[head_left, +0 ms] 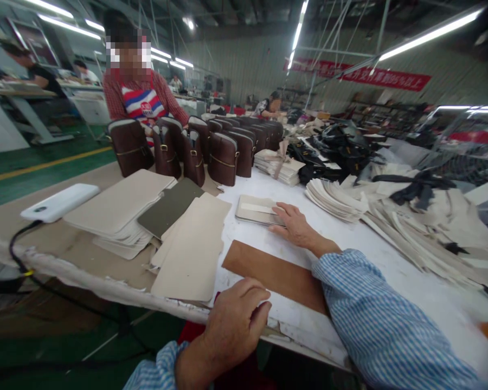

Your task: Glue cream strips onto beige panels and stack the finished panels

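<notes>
My right hand (pixel 295 227) rests with its fingers apart on the right end of a small stack of beige pieces (pixel 252 212), which has a pale strip on top. My left hand (pixel 242 317) is near the table's front edge, its fingers curled and thumb close to them; whether anything is between them is hidden. Between my hands, a flat brown leather strip (pixel 276 275) lies on the white table surface, its right end beside my right sleeve. Left of it are beige panels (pixel 191 249) and a dark olive panel (pixel 173 205).
Dark brown bags (pixel 223 157) stand in rows at the back, with a person behind them. A white power bank (pixel 61 201) with a black cable lies at the left. Beige pieces (pixel 335 200) and black material (pixel 329 149) are heaped at the right.
</notes>
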`<state>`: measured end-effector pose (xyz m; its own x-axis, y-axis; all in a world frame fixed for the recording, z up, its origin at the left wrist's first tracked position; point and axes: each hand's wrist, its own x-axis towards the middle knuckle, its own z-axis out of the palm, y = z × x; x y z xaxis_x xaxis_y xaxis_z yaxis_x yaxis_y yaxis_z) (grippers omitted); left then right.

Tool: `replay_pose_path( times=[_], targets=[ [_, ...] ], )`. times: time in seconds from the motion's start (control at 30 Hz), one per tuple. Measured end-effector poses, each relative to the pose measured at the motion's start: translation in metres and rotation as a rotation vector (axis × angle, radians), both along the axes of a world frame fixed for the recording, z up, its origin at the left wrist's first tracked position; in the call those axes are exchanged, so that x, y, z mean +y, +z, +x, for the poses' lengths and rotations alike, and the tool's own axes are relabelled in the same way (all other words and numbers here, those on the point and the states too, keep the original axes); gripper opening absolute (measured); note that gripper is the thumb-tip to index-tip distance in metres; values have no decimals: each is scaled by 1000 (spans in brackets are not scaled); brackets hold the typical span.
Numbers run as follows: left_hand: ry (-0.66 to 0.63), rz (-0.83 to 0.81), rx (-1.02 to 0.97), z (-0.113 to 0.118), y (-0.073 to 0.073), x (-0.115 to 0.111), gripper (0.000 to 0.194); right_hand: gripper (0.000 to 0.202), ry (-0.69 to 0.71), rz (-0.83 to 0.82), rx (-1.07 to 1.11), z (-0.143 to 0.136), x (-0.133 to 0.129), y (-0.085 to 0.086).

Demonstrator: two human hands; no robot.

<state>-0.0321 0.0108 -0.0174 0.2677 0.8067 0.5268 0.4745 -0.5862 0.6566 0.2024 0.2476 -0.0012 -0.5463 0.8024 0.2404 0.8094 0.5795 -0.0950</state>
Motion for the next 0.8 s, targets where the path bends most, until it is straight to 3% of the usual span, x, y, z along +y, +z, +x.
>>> replay_pose_path(
  times=[0.1,0.17,0.27,0.3,0.4,0.5,0.63,0.8],
  targets=[
    [-17,35,-65,-4,7,-3,10,60,179,-27,27,-18,-31,18],
    [46,125,-71,-15,14,-5,11,53,294,-75,69,-25,-61,31],
    [332,258,117,-47,20,-3,13,48,367,-231,104,-27,-110,49],
    [450,256,230,-60,19,-1,27,48,376,-304,105,-25,-125,54],
    [699,62,570,-95,12,6,81,46,398,-468,119,-23,-155,61],
    [774,-110,672,-111,7,12,81,39,411,-523,119,-28,-164,62],
    [791,-159,492,-113,17,18,71,35,446,-495,105,-48,-157,65],
    [828,-401,-214,-125,36,26,68,27,488,-519,105,-73,-150,68]
  ],
)
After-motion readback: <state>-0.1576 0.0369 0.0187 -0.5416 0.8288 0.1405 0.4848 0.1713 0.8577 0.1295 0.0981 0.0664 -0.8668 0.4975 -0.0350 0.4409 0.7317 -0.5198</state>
